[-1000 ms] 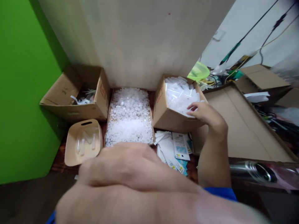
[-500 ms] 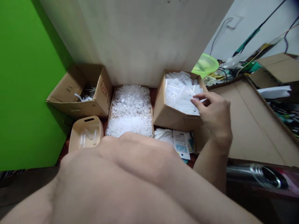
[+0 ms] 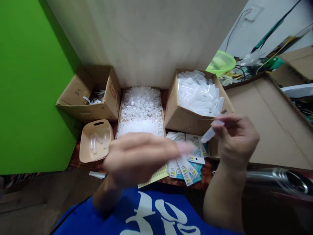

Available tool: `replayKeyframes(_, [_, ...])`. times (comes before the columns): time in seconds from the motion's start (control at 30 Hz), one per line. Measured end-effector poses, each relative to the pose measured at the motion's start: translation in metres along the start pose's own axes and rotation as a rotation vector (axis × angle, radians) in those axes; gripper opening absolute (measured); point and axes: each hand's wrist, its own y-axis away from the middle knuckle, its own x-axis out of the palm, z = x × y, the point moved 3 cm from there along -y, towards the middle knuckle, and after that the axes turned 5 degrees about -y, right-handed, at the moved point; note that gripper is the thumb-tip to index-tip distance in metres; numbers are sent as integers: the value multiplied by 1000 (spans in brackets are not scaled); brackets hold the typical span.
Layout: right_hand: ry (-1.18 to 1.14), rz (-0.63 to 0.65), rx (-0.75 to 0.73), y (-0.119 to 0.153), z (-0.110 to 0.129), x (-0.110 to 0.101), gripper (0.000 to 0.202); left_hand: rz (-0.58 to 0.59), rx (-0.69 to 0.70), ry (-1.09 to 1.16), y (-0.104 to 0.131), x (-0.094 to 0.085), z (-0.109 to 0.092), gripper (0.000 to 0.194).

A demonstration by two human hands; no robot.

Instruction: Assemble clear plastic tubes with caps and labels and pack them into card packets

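Tube [image 3: 208,134] now outside the box [image 3: 188,122] right of centre, so parted from the loose tubes [image 3: 198,93] inside. Pinched at a tilt by the right hand [image 3: 238,140]. Near frame centre, blurred left hand [image 3: 139,156]; cannot tell whether open or gripping.

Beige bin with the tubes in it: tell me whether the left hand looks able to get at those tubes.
Probably yes: the left hand is close beside the beige bin, whose top is open, and nothing covers the tubes. Blur hides whether the hand is empty.
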Motion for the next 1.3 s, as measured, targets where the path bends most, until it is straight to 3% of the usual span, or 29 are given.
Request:
replayKeyframes(0.1, [-218, 69, 231, 35, -34, 10, 38, 92, -36, -79, -9, 33, 50, 9])
replayKeyframes(0.23, [-411, 84, 580, 83, -77, 32, 39, 333, -233, -371, 10, 79, 125, 10])
replayKeyframes(0.33, [-481, 62, 765, 111, -94, 47, 34, 431, -267, -551, 21, 100, 147, 11])
replayKeyframes(0.57, [-470, 73, 860, 136, -103, 62, 35, 482, -198, -647, 20, 110, 147, 15])
replayKeyframes(0.77, [-542, 28, 902, 130, -103, 69, 36, 227, -64, -421, 30, 89, 142, 11])
replayKeyframes(0.83, [-561, 53, 876, 126, -103, 72, 33, 196, -35, -329, 32, 80, 134, 11])
replayKeyframes(1.03, [-511, 253, 783, 122, -101, 83, 26, 316, 93, -399, 35, 65, 111, 11])
replayKeyframes(1.3, [-495, 281, 740, 121, -99, 85, 23, 328, 129, -419, 36, 66, 107, 11])
